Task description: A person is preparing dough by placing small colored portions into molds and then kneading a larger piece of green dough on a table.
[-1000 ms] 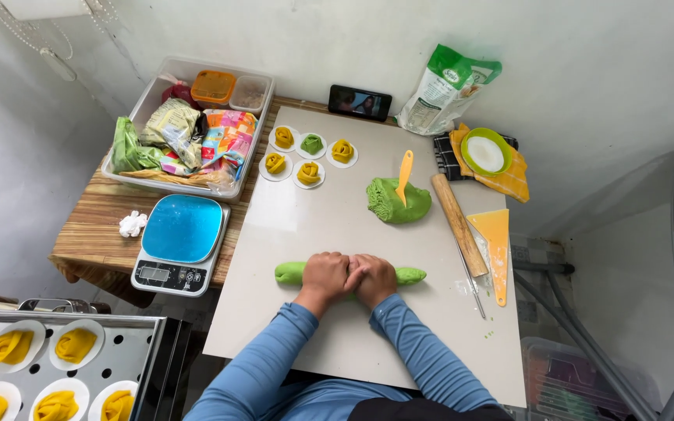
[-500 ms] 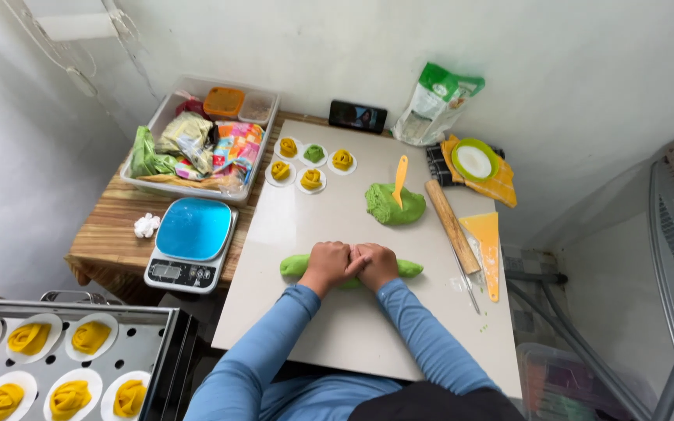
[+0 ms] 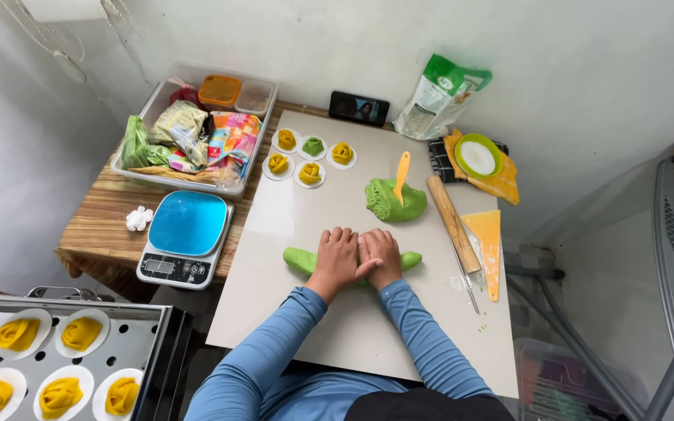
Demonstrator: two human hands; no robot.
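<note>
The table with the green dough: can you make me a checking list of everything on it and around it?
Surface: pale work board on a wooden table.
Job's things: green dough log under both palms; dough lump with an orange scraper stuck in it.
Clutter: rolling pin, blue scale, tub of packets, five shaped pieces on discs.
Grippers: left hand and right hand flat, side by side.
Cables: nothing seen.
Surroundings: tray of yellow pieces, white wall.

my left hand [image 3: 338, 260] and right hand [image 3: 381, 256] went from curled to flat on the green dough roll [image 3: 303, 260], fingers stretched forward now.
</note>
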